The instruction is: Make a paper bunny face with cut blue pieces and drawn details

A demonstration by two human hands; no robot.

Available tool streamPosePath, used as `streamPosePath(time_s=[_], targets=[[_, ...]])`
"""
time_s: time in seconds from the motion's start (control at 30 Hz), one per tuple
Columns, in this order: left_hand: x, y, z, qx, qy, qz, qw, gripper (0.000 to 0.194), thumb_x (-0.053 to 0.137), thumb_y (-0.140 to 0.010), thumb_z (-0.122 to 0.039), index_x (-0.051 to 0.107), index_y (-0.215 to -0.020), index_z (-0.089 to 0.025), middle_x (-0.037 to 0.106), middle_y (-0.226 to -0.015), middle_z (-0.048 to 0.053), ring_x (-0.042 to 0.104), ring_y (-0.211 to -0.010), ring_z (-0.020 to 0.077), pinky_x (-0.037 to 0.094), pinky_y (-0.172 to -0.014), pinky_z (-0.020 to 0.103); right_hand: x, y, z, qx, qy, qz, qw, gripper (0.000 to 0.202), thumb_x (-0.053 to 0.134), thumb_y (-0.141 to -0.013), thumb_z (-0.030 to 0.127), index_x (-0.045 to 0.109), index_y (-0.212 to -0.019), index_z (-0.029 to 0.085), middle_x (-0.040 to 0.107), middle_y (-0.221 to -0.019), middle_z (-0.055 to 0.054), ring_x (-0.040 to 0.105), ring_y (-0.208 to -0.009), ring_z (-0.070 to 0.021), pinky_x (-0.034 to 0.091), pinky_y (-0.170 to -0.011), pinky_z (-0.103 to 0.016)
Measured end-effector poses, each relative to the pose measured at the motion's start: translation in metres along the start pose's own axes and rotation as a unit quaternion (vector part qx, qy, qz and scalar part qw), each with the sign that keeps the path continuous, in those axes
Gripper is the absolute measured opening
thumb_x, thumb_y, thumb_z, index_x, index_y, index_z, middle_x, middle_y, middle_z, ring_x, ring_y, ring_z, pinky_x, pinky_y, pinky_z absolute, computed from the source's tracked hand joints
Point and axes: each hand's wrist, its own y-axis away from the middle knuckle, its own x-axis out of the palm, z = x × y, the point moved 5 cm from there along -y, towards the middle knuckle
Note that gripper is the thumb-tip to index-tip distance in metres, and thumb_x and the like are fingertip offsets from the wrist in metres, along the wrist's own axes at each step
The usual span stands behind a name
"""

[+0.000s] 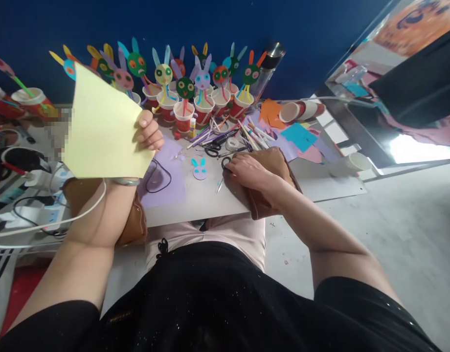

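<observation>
The left hand (149,132) curls round one yellow paper (103,127), up left of the one flat bunny face (200,171); the right hand (247,169), half curled, lies over scissors (220,185) right of the face, but I can't tell if it grips; the paper blocks some cups (184,123) behind the face; two brown pads (278,166) sit beside it; a grey table (206,204) lies under it, one blue wall (217,22) behind.

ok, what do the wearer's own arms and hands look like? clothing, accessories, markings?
Black short sleeves, forearms uncovered. Left hand: ungloved, with a pale greyish bangle at the wrist. Right hand: ungloved, nothing visible on the wrist. No clear markings on either.
</observation>
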Motion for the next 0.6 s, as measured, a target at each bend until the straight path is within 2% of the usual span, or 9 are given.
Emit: streamPosePath(time_s=[0.13, 0.27, 0.33, 0.47, 0.6], targets=[[0.001, 0.002, 0.003, -0.003, -0.005, 0.0, 1.0, 0.06, 0.007, -0.115, -0.046, 0.039, -0.069, -0.025, 0.017, -0.046, -0.007, 0.013, -0.05, 0.0147, 0.022, -0.055, 0.028, -0.009, 0.0, 0.003, 0.021, -0.012, 0.03, 0.999, 0.029, 0.05, -0.1, 0.013, 0.073, -0.116, 0.007, 0.076, -0.115, -0.019, 0.069, -0.111, -0.0294, 0.042, -0.091, -0.035], [-0.001, 0.0, 0.006, -0.02, -0.006, 0.033, 0.999, 0.051, 0.03, -0.114, -0.052, 0.042, -0.073, -0.024, 0.019, -0.047, -0.008, 0.024, -0.053, 0.0131, 0.025, -0.058, 0.027, -0.01, 0.005, 0.007, 0.034, -0.023, 0.041, 0.998, 0.027, 0.051, -0.101, 0.015, 0.072, -0.116, 0.008, 0.076, -0.117, -0.019, 0.069, -0.113, -0.0294, 0.044, -0.09, -0.034], [-0.001, 0.0, 0.006, -0.026, -0.013, 0.05, 0.998, 0.052, 0.035, -0.112, -0.057, 0.041, -0.071, -0.025, 0.016, -0.047, -0.009, 0.022, -0.051, 0.0121, 0.024, -0.056, 0.026, -0.008, 0.008, 0.008, 0.04, -0.027, 0.044, 0.998, 0.028, 0.05, -0.102, 0.015, 0.071, -0.118, 0.007, 0.076, -0.118, -0.019, 0.069, -0.114, -0.0299, 0.044, -0.091, -0.035], [0.002, 0.001, 0.006, -0.025, -0.04, 0.072, 0.996, 0.056, 0.033, -0.109, -0.062, 0.038, -0.067, -0.025, 0.018, -0.046, -0.008, 0.016, -0.044, 0.0108, 0.021, -0.049, 0.027, -0.006, 0.011, 0.005, 0.04, -0.036, 0.043, 0.998, 0.029, 0.051, -0.102, 0.018, 0.071, -0.12, 0.008, 0.076, -0.119, -0.018, 0.069, -0.116, -0.0303, 0.044, -0.091, -0.036], [0.009, 0.008, 0.01, -0.032, -0.07, 0.068, 0.995, 0.056, 0.053, -0.099, -0.068, 0.038, -0.065, -0.025, 0.02, -0.046, -0.009, 0.017, -0.042, 0.0093, 0.022, -0.045, 0.026, -0.005, 0.003, -0.013, 0.072, -0.082, 0.001, 0.994, 0.035, 0.044, -0.108, 0.031, 0.072, -0.121, 0.014, 0.077, -0.121, -0.016, 0.07, -0.113, -0.0272, 0.046, -0.085, -0.034]])
